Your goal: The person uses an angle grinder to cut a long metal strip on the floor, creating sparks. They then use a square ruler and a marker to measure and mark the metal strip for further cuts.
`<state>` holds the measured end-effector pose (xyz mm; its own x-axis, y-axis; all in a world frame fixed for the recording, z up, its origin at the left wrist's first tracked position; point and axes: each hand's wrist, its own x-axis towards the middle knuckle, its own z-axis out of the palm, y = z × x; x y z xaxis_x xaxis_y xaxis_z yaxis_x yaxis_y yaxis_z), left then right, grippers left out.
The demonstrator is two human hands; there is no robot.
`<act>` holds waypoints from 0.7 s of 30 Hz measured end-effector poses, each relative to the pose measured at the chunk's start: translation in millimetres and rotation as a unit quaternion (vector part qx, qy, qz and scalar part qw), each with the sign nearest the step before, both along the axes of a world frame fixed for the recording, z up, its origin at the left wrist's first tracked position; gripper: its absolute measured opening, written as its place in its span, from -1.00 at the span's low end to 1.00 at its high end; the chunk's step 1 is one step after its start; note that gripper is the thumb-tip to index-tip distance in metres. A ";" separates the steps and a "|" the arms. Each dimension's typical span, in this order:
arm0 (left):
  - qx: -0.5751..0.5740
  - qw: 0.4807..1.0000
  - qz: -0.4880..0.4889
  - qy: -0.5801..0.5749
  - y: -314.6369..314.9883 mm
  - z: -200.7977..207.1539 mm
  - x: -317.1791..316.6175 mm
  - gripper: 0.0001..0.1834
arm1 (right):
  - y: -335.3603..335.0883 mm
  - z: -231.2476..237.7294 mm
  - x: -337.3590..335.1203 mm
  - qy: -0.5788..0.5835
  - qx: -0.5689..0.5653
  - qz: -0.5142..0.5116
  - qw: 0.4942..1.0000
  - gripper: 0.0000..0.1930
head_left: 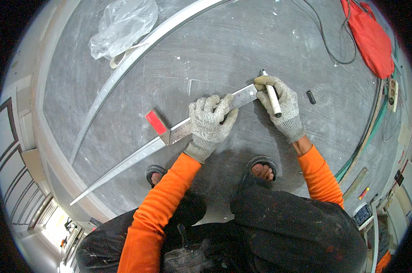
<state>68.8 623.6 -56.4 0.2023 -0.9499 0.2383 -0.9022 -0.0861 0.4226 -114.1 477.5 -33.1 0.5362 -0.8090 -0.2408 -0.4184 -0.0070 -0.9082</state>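
Observation:
My left hand, in a grey knit glove, lies over a steel try square and presses it along a light metal strip. Its fingers are curled round the blade. The square's red-faced stock sits to the left of that hand. My right hand, gloved too, grips a white marker by the blade's far right end. The marker is uncapped, its dark tip pointing away from me. On the floor to its right lies a small black cap.
A second long metal strip curves across the grey floor. Clear plastic bag lies at the far left. A red bag, a dark cable and a power socket strip are at right. My sandalled feet stand close by.

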 end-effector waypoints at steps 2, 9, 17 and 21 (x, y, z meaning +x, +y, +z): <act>0.003 1.000 0.000 -0.005 -0.4 0.8 -0.4 -0.48 | 0.5 -0.3 0.0 -0.002 -0.016 0.006 1.000 -0.72; -0.010 1.000 0.006 -0.012 -1.3 0.6 -2.4 -0.47 | -1.1 -7.2 0.7 -0.067 -0.009 -0.050 0.996 -0.69; -0.002 1.000 0.000 -0.015 1.2 -2.1 -1.3 -0.47 | -38.4 1.2 11.1 0.024 -0.055 0.041 0.997 -0.63; -0.004 1.000 -0.004 -0.020 0.9 -4.3 -0.6 -0.47 | -52.5 6.8 27.8 0.031 0.066 0.073 0.995 -0.62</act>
